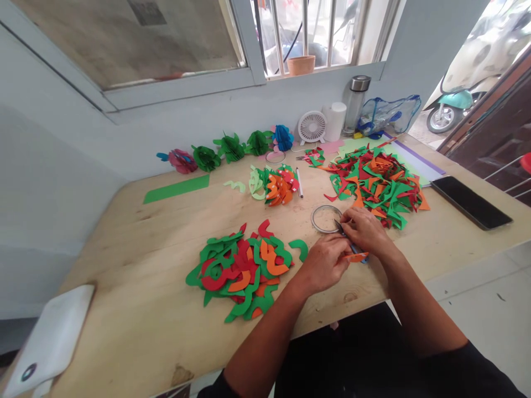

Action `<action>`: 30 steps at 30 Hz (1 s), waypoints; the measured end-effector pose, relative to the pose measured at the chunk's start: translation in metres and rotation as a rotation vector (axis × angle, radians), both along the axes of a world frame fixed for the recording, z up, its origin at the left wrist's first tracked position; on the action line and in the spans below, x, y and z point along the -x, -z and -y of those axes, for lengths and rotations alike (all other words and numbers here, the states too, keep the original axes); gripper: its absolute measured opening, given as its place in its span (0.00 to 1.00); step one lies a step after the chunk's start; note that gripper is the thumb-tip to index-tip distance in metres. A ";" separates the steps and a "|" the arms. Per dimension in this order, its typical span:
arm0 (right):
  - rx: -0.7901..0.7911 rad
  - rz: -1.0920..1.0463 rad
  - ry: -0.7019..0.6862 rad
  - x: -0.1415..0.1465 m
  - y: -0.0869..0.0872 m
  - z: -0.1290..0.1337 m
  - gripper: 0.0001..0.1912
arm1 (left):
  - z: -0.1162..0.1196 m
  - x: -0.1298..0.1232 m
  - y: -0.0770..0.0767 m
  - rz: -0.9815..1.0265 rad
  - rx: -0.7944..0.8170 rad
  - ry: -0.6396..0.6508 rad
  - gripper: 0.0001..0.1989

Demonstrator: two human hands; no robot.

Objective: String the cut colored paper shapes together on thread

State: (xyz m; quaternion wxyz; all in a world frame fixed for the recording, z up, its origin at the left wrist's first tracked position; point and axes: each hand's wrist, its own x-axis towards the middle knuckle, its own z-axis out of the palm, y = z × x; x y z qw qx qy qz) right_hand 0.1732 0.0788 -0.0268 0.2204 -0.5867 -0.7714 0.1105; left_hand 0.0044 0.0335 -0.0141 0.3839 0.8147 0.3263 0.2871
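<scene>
My left hand (326, 264) is closed, its fingers pinching an orange paper piece (357, 257) that sticks out to the right. My right hand (367, 231) is closed just beyond it, fingertips bent down and together; what they pinch is hidden. Between and beneath the hands lie dark-bladed scissors (339, 225) with a bit of blue handle, mostly covered. Touching the blade tips is a thin round ring (313, 220), flat on the table. Left of my left hand spreads a pile of wavy green, red and orange paper cut-outs (244, 271).
Paper scraps (385, 185) are heaped at the right, beside a black phone (473, 202). Folded paper shapes (280, 187) and a marker (299, 182) lie mid-table. Along the wall stand paper ornaments (231, 147), a small fan (312, 127) and a bottle (354, 108). A white device (52, 337) sits front left.
</scene>
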 end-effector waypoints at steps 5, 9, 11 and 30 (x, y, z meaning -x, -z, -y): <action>-0.010 -0.044 0.002 0.000 0.002 0.000 0.05 | -0.001 0.000 0.002 0.001 0.006 0.011 0.05; 0.050 -0.200 0.022 0.000 0.001 0.001 0.05 | -0.001 0.000 0.001 0.005 0.017 0.007 0.06; 0.118 -0.354 0.055 0.001 -0.003 0.001 0.06 | 0.000 -0.001 0.000 0.020 0.041 -0.006 0.06; 0.361 -1.227 0.056 0.061 -0.031 0.023 0.14 | -0.015 0.012 -0.005 0.946 0.695 -0.803 0.11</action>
